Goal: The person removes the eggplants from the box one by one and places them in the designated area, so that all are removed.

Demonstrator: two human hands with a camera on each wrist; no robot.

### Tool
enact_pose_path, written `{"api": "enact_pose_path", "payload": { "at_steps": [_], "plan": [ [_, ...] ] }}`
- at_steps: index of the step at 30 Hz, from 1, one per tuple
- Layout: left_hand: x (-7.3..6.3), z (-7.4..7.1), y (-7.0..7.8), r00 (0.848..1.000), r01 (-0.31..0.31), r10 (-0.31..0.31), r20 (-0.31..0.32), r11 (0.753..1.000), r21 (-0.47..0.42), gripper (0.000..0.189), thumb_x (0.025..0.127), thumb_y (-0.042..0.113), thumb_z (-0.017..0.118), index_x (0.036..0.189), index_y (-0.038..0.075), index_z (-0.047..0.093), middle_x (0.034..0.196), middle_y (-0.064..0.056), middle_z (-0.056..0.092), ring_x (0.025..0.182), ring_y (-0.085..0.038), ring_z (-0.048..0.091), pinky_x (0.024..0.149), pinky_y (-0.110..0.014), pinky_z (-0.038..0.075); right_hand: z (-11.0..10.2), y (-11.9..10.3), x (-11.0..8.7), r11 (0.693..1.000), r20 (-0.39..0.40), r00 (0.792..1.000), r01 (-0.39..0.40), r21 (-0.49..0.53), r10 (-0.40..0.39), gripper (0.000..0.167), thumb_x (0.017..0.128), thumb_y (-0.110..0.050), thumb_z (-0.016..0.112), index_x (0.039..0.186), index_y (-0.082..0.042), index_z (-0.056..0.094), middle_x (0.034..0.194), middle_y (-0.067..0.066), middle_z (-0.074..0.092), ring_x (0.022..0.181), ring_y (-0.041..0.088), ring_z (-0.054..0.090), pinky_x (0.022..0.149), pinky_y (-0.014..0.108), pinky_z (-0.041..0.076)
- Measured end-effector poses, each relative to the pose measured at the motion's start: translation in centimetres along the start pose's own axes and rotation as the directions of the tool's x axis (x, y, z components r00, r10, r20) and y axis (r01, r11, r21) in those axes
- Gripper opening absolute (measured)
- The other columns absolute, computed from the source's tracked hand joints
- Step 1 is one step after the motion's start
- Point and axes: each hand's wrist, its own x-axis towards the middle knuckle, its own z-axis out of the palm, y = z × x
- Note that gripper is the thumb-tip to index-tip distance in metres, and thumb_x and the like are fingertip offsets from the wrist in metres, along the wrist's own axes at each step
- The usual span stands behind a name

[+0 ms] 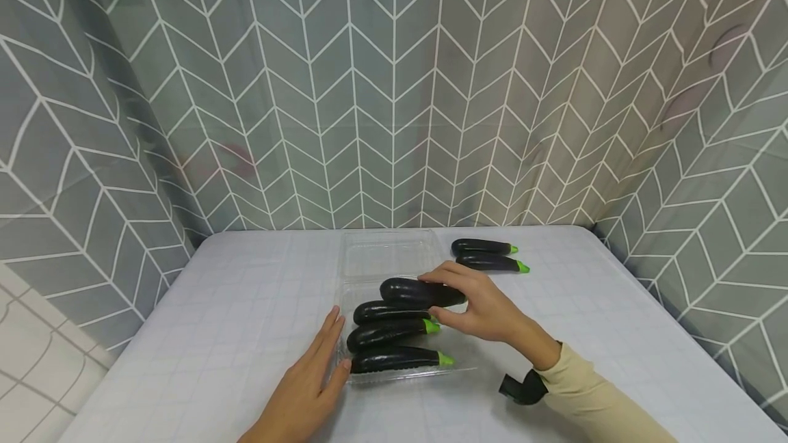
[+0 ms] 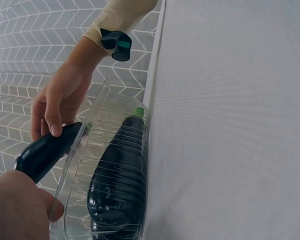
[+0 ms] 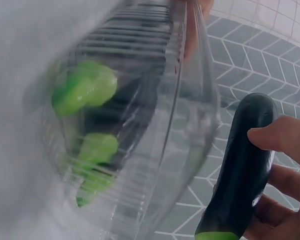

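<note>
One eggplant (image 1: 399, 289) is gripped by the right hand (image 1: 477, 303) over the clear container (image 1: 409, 376) on the desk (image 1: 591, 313), where three eggplants (image 1: 386, 335) are laid. The container's side is touched by the left hand (image 1: 308, 374), fingers extended.

Head view: the held eggplant's (image 1: 400, 290) stem end is covered by the right hand (image 1: 470, 298); that of the adjacent eggplant (image 1: 389, 312), under the right thumb, is likewise hidden. The left hand (image 1: 308, 371) is cut off at the wrist. Right wrist view: green stems (image 3: 90, 82), beside the right hand, are blurred.
</note>
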Motion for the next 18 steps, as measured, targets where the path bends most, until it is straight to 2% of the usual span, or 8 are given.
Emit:
{"api": "enact_pose_path", "payload": {
  "at_steps": [9, 14, 18],
  "plan": [
    [-0.1, 0.0, -0.1, 1.000, -0.007, 0.007, -0.010, 1.000, -0.004, 0.067, 0.107, 0.033, 0.057, 0.166, 0.016, 0.030, 0.171, 0.006, 0.019, 0.147, -0.025, 0.037, 0.112, -0.054, 0.041, -1.1, 0.6, -0.2, 0.999, -0.030, 0.999, -0.030, -0.023, 0.029, 0.044, 0.087, -0.010, 0.082, 0.129, -0.014, 0.069, 0.117, -0.007, 0.067, 0.100, 0.012, 0.064, 0.082, 0.039, 0.059],
    [-0.1, 0.0, 0.0, 1.000, -0.011, 0.011, -0.012, 1.000, -0.016, 0.067, 0.107, 0.032, 0.058, 0.166, 0.015, 0.029, 0.171, 0.005, 0.018, 0.147, -0.028, 0.038, 0.111, -0.055, 0.041, -1.7, 1.1, -0.3, 0.998, -0.055, 0.998, -0.035, -0.046, 0.033, 0.043, 0.086, -0.010, 0.083, 0.126, -0.012, 0.069, 0.115, -0.006, 0.067, 0.093, 0.011, 0.063, 0.077, 0.035, 0.059],
    [-0.1, -0.1, 0.1, 1.000, -0.007, 0.007, -0.006, 1.000, -0.024, 0.067, 0.108, 0.032, 0.058, 0.166, 0.015, 0.029, 0.172, 0.006, 0.017, 0.146, -0.028, 0.039, 0.111, -0.056, 0.041, -2.0, 1.3, -0.5, 0.995, -0.060, 0.997, -0.061, -0.073, 0.056, 0.042, 0.085, -0.011, 0.084, 0.125, -0.012, 0.070, 0.115, -0.005, 0.068, 0.093, 0.011, 0.063, 0.077, 0.034, 0.059]
  ]
}}
